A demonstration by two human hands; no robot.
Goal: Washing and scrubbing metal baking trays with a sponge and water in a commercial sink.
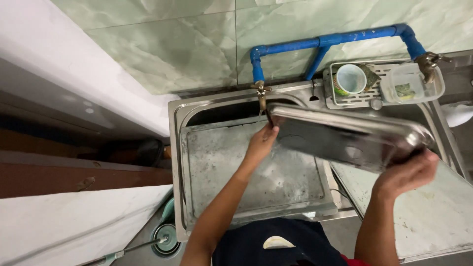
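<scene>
I hold a large rectangular steel tray (pixel 345 138) tilted above a steel sink. My left hand (pixel 261 140) grips its left end, just under a brass tap (pixel 261 96). My right hand (pixel 411 170) grips its right end from below. A second large metal tray (pixel 246 172), dull and wet, lies flat inside the left sink basin (pixel 177 118). Another grey tray (pixel 433 212) rests in the right basin under my right arm.
A blue pipe (pixel 325 42) runs along the green tiled wall to a second brass tap (pixel 428 64). A small rack (pixel 354 98) holds a green cup (pixel 347 79) and a clear container (pixel 411 83). A round floor drain (pixel 165 239) lies lower left.
</scene>
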